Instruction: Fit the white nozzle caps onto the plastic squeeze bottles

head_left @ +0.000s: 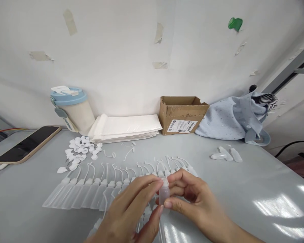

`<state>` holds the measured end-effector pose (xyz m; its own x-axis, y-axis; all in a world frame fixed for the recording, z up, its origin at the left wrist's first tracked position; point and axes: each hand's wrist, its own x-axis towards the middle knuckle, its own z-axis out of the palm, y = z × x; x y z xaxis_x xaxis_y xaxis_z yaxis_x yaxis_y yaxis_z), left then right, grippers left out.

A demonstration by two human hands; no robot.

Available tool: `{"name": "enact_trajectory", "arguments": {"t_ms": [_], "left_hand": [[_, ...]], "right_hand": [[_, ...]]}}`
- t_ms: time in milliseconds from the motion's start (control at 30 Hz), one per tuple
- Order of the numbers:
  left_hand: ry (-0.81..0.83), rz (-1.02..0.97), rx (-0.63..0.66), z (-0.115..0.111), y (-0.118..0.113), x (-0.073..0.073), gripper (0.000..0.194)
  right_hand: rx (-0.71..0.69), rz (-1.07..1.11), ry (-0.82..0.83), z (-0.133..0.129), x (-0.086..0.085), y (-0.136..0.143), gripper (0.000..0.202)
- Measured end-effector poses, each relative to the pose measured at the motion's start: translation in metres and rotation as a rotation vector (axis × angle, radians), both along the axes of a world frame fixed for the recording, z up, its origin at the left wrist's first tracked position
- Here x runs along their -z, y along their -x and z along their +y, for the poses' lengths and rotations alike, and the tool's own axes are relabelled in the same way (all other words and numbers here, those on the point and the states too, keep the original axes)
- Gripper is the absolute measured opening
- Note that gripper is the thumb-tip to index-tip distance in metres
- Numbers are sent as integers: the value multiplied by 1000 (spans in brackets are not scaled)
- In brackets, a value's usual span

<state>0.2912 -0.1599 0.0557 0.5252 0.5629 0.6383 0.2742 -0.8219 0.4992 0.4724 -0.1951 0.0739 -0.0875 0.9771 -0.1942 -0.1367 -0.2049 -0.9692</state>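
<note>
We see one bottle (pixel 164 194): small, cylindrical, translucent, faint purple tint, white top (pixel 165 182). We mark it roughly upright, top up, held between left hand (pixel 131 206) and right hand (pixel 195 199), base partly hidden.

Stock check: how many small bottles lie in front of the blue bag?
3: left bottle, middle bottle angled next to it, right bottle beside them. None looks hidden.

L hand (pixel 124 206), R hand (pixel 201 199) & R forearm (pixel 234 231) bare, R thumbnail (pixel 168 204) short.
</note>
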Motion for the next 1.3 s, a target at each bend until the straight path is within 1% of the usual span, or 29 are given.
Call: {"name": "enact_trajectory", "arguments": {"t_ms": [100,233,433,567,633,767,900,1000,1033,1067,1100,1133,1200,1300], "left_hand": [[-67,1,21,0,-2,1,31],[-115,38,36,1,-3,2,30],[-65,68,50,3,-2,-1,33],[-2,97,57,2,-3,1,44],[31,126,57,1,-3,2,48],[50,148,90,0,-4,6,44],[-3,215,65,-1,-5,14,39],[-69,285,38,-4,-7,25,41],[-87,310,20,-5,-8,28,35],[-102,333,1,-6,-9,31,25],[-114,355,-16,-8,-10,33,16],[-123,375,-27,-9,-10,35,15],[-131,414,-30,-11,-11,36,21],[-147,501,-19,-12,-10,34,21]], "right_hand": [[-19,102,63,1,-4,-1,35],[-24,180,84,1,-5,-1,37],[-57,202,59,2,-4,-3,32],[-110,147,105,1,-7,-7,29],[-141,89,134,1,-10,-9,29],[-197,-70,181,-1,-13,-13,23],[-280,-358,191,-4,-16,-17,9],[-362,-597,183,-6,-18,-18,4],[-387,-667,174,-6,-19,-19,4],[-413,-726,167,-6,-18,-19,4],[-435,-771,163,-7,-18,-19,4],[-457,-799,161,-6,-18,-19,4],[-485,-842,156,-6,-17,-19,5],[-486,-923,141,-5,-18,-18,5]]}}
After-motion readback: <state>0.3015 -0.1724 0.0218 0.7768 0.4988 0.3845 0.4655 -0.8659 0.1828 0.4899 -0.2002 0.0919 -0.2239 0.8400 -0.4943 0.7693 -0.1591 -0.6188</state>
